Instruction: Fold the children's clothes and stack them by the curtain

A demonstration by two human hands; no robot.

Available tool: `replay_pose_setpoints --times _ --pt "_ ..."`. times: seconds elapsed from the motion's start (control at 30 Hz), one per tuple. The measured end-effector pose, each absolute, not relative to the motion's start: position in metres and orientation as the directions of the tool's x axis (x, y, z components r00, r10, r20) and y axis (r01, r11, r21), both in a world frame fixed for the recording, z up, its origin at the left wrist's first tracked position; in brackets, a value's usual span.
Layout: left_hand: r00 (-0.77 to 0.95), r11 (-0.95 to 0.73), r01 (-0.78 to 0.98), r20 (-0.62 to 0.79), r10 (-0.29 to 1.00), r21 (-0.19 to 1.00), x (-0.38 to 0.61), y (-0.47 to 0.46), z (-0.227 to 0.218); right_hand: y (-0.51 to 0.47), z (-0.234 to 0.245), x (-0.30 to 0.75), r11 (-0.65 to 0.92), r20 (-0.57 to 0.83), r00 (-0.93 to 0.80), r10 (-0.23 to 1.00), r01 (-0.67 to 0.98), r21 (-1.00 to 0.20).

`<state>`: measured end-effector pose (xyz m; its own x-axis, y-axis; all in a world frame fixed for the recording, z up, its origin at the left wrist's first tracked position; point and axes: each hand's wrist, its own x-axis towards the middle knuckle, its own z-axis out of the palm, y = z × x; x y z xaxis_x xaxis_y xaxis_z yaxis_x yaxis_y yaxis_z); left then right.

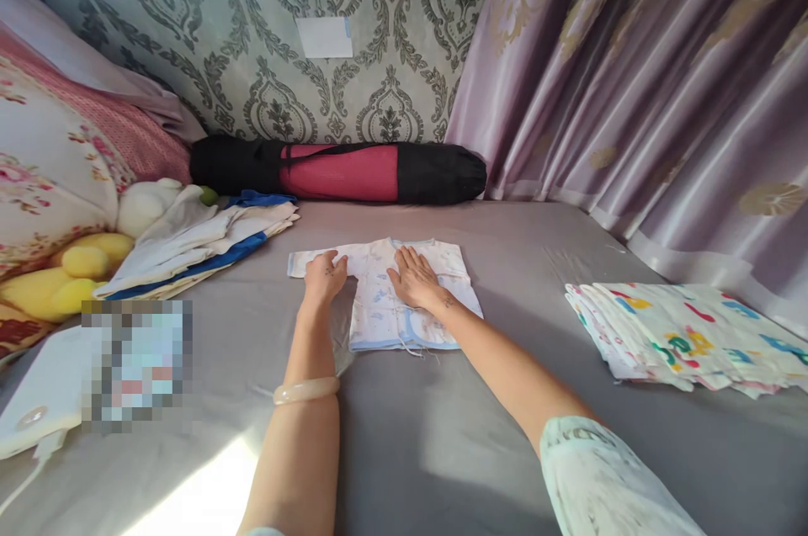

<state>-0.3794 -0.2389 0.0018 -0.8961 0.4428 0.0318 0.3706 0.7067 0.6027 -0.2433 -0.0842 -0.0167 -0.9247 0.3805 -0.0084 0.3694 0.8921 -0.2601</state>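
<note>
Your right hand point(415, 278) lies flat, fingers extended, hiding part of the small printed shirt point(379, 313); your left hand point(326, 273) covers its outstretched sleeve point(301, 263), grip impossible to tell. The shirt lies on grey sheeting point(523, 351), collar pointing away, longest span sideways.

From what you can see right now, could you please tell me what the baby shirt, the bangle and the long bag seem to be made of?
Baby shirt: thin, matte cloth, perhaps cotton, by its soft creases. Bangle: glossy stone or plastic; its pale, smooth surface fits both. Long bag: dull fabric, possibly nylon, by its low sheen and soft, uneven outline.
</note>
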Motion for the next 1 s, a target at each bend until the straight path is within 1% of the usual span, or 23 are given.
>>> replay_pose_setpoints --times 0.07,0.17,0.27,0.33,0.37,0.47,0.67,0.8,0.9,1.0 --pt "-0.928 0.745 0.319 0.034 0.371 0.585 -0.383 -0.243 0.002 -0.082 -0.017 -0.243 0.896 -0.02 -0.928 0.372 0.365 -0.254" --pt "-0.977 0.785 0.208 0.088 0.193 0.584 -0.387 -0.249 0.001 -0.083 -0.007 -0.246 0.897 -0.031 -0.925 0.379 0.376 -0.234" --pt "-0.991 0.79 0.074 0.135 -0.011 0.609 -0.387 -0.253 0.0 -0.085 0.006 -0.254 0.906 0.02 -0.923 0.385 0.374 -0.199" --pt "-0.987 0.785 -0.008 0.119 -0.104 0.619 -0.387 -0.255 0.001 -0.085 0.012 -0.265 0.919 0.076 -0.929 0.362 0.341 -0.199" --pt "-0.986 0.785 -0.041 0.101 -0.132 0.619 -0.388 -0.256 0.002 -0.084 0.014 -0.272 0.923 0.098 -0.932 0.35 0.325 -0.208" --pt "-0.989 0.796 -0.076 0.059 -0.138 0.601 -0.39 -0.256 0.004 -0.08 0.016 -0.297 0.923 0.128 -0.932 0.338 0.302 -0.24" --pt "-0.993 0.816 -0.065 0.042 -0.108 0.574 -0.396 -0.257 0.001 -0.072 0.013 -0.343 0.904 0.053 -0.929 0.366 0.341 -0.258" --pt "-0.996 0.819 -0.058 0.017 -0.083 0.57 -0.4 -0.257 -0.001 -0.071 0.012 -0.349 0.914 0.024 -0.941 0.338 0.322 -0.248" --pt "-0.992 0.773 -0.089 0.016 -0.126 0.628 -0.405 -0.256 0.0 -0.069 0.016 -0.346 0.927 -0.002 -0.949 0.314 0.307 -0.216" --pt "-0.979 0.65 -0.133 0.003 -0.204 0.749 -0.411 -0.256 0.001 -0.07 0.019 -0.344 0.935 -0.009 -0.952 0.305 0.302 -0.184"
